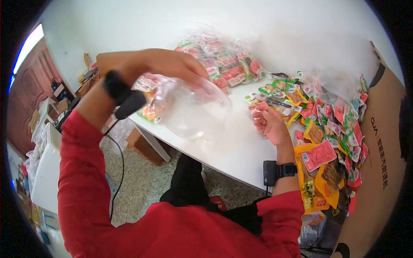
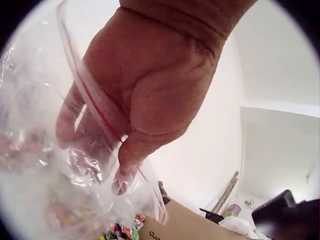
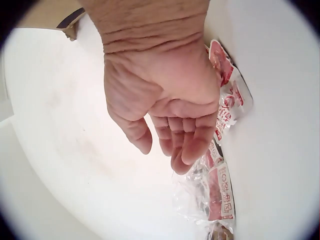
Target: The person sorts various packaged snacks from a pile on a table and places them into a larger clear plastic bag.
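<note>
My left hand (image 1: 172, 64) grips the rim of a clear zip bag (image 1: 200, 114), its thumb and fingers on the film. In the left wrist view the red zip line of the bag (image 2: 95, 107) crosses the palm of that hand (image 2: 150, 80), with the fingers behind blurred plastic. Colourful packets (image 1: 151, 107) show at the bag's left end. Palm up, my right hand (image 1: 273, 124) holds nothing, its fingers loosely bent, beside the loose packets (image 1: 316, 133). The right wrist view shows this hand (image 3: 162, 95) in front of red-and-white packets (image 3: 222, 187).
Filled clear bags of packets (image 1: 223, 60) stand at the table's back. A large cardboard box (image 1: 374, 142) borders the packet pile on the right. The white table's (image 1: 232, 161) front edge runs close to the person's body; a small brown box (image 1: 144, 146) is below it.
</note>
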Motion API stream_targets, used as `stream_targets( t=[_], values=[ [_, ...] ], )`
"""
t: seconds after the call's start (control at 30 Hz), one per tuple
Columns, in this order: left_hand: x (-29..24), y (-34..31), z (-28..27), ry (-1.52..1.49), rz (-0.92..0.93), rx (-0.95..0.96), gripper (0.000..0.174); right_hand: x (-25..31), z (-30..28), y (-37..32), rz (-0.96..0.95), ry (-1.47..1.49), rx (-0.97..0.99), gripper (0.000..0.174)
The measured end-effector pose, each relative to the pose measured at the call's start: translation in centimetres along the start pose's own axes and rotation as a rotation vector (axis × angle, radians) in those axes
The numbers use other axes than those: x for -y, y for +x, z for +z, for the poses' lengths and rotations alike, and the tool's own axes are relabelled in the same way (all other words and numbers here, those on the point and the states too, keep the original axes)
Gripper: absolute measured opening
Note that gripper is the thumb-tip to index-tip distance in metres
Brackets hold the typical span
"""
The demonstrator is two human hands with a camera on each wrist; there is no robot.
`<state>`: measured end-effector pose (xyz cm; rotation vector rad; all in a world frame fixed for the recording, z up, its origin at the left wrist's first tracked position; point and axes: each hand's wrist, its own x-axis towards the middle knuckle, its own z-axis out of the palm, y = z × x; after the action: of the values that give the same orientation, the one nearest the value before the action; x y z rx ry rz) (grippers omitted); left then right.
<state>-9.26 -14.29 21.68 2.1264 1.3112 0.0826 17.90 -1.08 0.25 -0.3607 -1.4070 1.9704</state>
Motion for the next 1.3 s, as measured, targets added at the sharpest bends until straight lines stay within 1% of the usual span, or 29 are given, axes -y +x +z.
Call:
stream_targets(
  t=[0.07, 0.13, 0.17, 0.23, 0.27, 0.3, 0.33, 0.37, 0.4, 0.47, 0.5, 0.57, 0.6, 0.67, 0.7, 0.73, 0.77, 0.8, 0.83, 0.9, 0.93, 1.0, 1.07, 1.1, 1.13, 1.17, 1.2, 1.27, 1.3],
  values=[
    [1.5, 4.0, 1.2, 0.0, -0.03, 0.119, 0.024, -0.2, 0.1, 0.0, -0.006, 0.005, -0.021, 0.03],
    [3.6, 8.1, 2.9, 0.01, 0.102, 0.243, 0.025, -0.3, 0.1, -0.1, 0.007, -0.015, -0.001, 0.031],
    [3.5, 9.7, 3.8, 0.01, 0.116, 0.253, 0.025, -0.1, 0.4, -0.3, 0.006, -0.017, -0.018, 0.031],
    [3.7, 12.4, 5.9, 0.278, -0.043, 0.197, 0.027, 0.1, 0.9, -0.2, 0.021, 0.024, 0.038, 0.031],
    [5.0, 13.8, 6.8, 0.276, -0.034, 0.205, 0.027, 0.0, 0.9, -0.1, 0.023, 0.024, 0.026, 0.031],
    [6.4, 15.0, 7.7, 0.412, 0.105, 0.114, 0.028, -0.1, 0.9, 0.0, 0.058, -0.07, 0.016, 0.031],
    [6.4, 15.5, 8.3, 0.545, 0.241, 0.019, 0.03, -0.2, 0.8, 0.1, 0.094, -0.163, 0.009, 0.031],
    [6.5, 16.0, 8.6, 0.628, 0.245, 0.001, 0.029, -0.4, 0.6, 0.1, 0.098, -0.159, 0.005, 0.031],
    [6.7, 16.3, 8.9, 0.623, 0.245, 0.007, 0.029, -0.7, 0.4, 0.1, 0.127, -0.265, -0.009, 0.028],
    [7.0, 16.6, 9.5, 0.543, 0.241, -0.088, 0.028, -0.9, 0.4, 0.2, 0.182, -0.479, -0.031, 0.025],
    [7.2, 16.7, 9.8, 0.541, 0.239, -0.086, 0.028, -1.0, 0.5, 0.2, 0.183, -0.476, -0.03, 0.025],
    [7.3, 16.5, 10.2, 0.628, 0.277, -0.329, 0.033, -0.6, 1.2, 0.0, 0.248, -0.454, -0.113, 0.024],
    [7.6, 16.4, 10.1, 0.629, 0.275, -0.326, 0.033, -0.5, 1.3, -0.1, 0.248, -0.45, -0.112, 0.024],
    [8.6, 16.1, 9.9, 0.501, 0.311, -0.507, 0.048, -0.4, 1.4, -0.1, 0.228, -0.425, -0.164, 0.024],
    [9.1, 15.9, 10.0, 0.493, 0.335, -0.548, 0.036, -0.5, 1.1, -0.1, 0.225, -0.418, -0.165, 0.024],
    [9.7, 15.8, 10.0, 0.495, 0.333, -0.544, 0.036, -0.5, 0.7, 0.0, 0.224, -0.419, -0.088, 0.023],
    [10.2, 15.8, 10.0, 0.551, 0.347, -0.477, 0.027, -0.5, 0.6, 0.1, 0.225, -0.422, -0.008, 0.023],
    [10.7, 15.8, 9.9, 0.605, 0.36, -0.411, 0.019, -0.6, 0.6, 0.1, 0.225, -0.421, -0.006, 0.023],
    [10.8, 15.8, 9.9, 0.604, 0.359, -0.411, 0.019, -0.6, 0.9, 0.0, 0.23, -0.431, -0.015, 0.023],
    [10.9, 16.0, 10.1, 0.482, 0.432, -0.335, 0.008, -0.6, 1.1, -0.1, 0.238, -0.441, -0.023, 0.022],
    [10.5, 15.9, 10.3, 0.478, 0.431, -0.336, 0.008, -0.5, 1.0, 0.0, 0.236, -0.475, -0.055, 0.023],
    [9.7, 15.7, 10.6, 0.4, 0.293, -0.263, 0.009, -0.7, 0.8, 0.0, 0.236, -0.508, -0.082, 0.023],
    [9.9, 15.8, 11.5, 0.38, 0.286, -0.273, 0.009, -0.9, 0.8, 0.1, 0.245, -0.626, -0.071, 0.025],
    [10.0, 15.9, 11.8, 0.361, 0.286, -0.282, 0.01, -1.0, 0.9, 0.1, 0.245, -0.626, -0.071, 0.025],
    [10.0, 15.7, 12.0, 0.363, 0.286, -0.28, 0.01, -0.9, 1.3, 0.0, 0.258, -0.518, -0.111, 0.025],
    [10.0, 15.5, 12.1, 0.343, 0.333, -0.328, 0.01, -0.7, 1.5, -0.1, 0.27, -0.41, -0.152, 0.025],
    [10.0, 15.3, 12.1, 0.323, 0.379, -0.373, 0.01, -0.5, 1.5, -0.2, 0.27, -0.407, -0.156, 0.025],
    [10.2, 14.8, 12.0, 0.349, 0.372, -0.362, 0.01, -0.3, 1.7, -0.4, 0.216, -0.438, -0.098, 0.023],
    [10.3, 14.6, 11.9, 0.377, 0.364, -0.356, 0.01, -0.3, 1.9, -0.4, 0.218, -0.437, -0.096, 0.023]
  ],
)
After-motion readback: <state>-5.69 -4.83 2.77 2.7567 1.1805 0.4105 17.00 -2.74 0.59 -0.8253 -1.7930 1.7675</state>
